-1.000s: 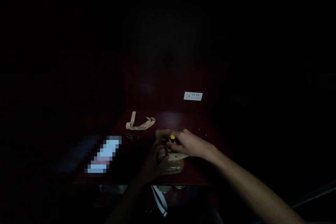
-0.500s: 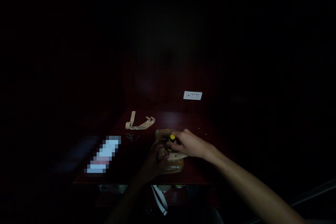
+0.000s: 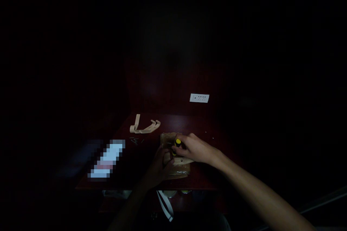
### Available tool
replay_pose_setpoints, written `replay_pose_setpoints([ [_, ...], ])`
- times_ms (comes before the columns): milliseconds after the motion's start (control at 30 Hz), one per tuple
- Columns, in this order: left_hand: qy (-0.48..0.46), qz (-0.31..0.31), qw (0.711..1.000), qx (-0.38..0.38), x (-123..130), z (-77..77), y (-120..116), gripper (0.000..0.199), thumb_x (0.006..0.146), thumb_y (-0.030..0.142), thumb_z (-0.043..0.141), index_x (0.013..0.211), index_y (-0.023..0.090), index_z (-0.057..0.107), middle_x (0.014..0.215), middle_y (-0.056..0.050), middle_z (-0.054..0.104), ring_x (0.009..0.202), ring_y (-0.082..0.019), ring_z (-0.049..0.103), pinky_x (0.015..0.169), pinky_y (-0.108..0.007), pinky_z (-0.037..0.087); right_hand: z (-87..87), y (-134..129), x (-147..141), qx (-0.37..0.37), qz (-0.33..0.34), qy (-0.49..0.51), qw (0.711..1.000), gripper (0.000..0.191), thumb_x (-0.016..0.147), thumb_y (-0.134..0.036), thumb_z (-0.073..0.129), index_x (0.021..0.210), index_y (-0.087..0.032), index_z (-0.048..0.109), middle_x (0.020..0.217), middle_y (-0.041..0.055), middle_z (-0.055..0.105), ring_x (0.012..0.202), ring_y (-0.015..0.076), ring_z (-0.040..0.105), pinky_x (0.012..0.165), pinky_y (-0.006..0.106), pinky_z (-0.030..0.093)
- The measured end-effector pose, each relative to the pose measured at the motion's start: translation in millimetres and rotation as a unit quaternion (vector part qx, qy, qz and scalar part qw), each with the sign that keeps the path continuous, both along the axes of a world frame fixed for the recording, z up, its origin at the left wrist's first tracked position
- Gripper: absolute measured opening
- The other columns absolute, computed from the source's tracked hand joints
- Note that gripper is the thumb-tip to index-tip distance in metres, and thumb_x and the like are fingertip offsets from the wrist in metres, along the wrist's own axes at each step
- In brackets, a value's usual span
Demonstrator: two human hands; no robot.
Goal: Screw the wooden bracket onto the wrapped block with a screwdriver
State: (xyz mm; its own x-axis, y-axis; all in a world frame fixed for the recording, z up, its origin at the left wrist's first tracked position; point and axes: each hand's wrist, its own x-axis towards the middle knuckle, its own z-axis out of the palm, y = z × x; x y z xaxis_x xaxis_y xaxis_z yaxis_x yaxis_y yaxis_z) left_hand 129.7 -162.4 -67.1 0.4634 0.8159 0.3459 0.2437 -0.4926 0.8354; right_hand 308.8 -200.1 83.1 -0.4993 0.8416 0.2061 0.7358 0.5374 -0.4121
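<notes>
Fingers curled, the right hand (image 3: pixel 193 148) holds one yellow-black tool (image 3: pixel 178 141), the left hand (image 3: pixel 159 164) one wooden piece (image 3: pixel 184 161). Left of the fingers lie pins (image 3: pixel 134 141) too tiny to count.

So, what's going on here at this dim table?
Someone is working with both bare hands. The right hand grips a yellow-and-black tool above a pale piece; the tool's tip is hard to see. The left hand holds one end of that piece, over a brown wrapped block. Farther left on the table lie pale hooked parts and small thin bits.
</notes>
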Motion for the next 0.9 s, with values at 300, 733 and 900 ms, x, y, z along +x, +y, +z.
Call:
replay_pose_setpoints([
  [300,-0.003,0.005,1.000,-0.008,-0.4,-1.8,0.2,0.031,0.085,0.035,0.054,0.113,0.024,0.049,0.131,-0.008,0.044,0.126,-0.024,0.040,0.108,-0.044,0.030,2.0,-1.4,0.4,-0.005,0.000,-0.003,1.000,0.016,0.088,-0.026,0.051,0.093,-0.013,0.058,0.071,0.0008,0.059,0.054,0.0068,0.047,0.051,0.020,0.031],
  [733,-0.008,-0.008,1.000,-0.007,-0.1,8.8,-1.8,0.029,0.084,0.032,0.054,0.112,0.022,0.052,0.121,-0.007,0.052,0.113,-0.022,0.049,0.100,-0.041,0.039,13.5,1.5,-4.1,0.011,0.005,-0.105,0.994,0.024,0.087,-0.035,0.055,0.104,-0.019,0.060,0.078,0.0024,0.063,0.064,0.0121,0.054,0.056,0.022,0.036],
  [900,-0.010,0.000,1.000,-0.009,0.6,6.4,-1.4,0.035,0.084,0.034,0.055,0.116,0.022,0.053,0.127,-0.008,0.050,0.121,-0.025,0.046,0.105,-0.043,0.034,10.4,0.0,-5.8,0.046,-0.001,-0.157,0.986,0.030,0.089,-0.043,0.052,0.104,-0.018,0.060,0.085,0.0064,0.065,0.068,0.0152,0.059,0.059,0.024,0.038],
])
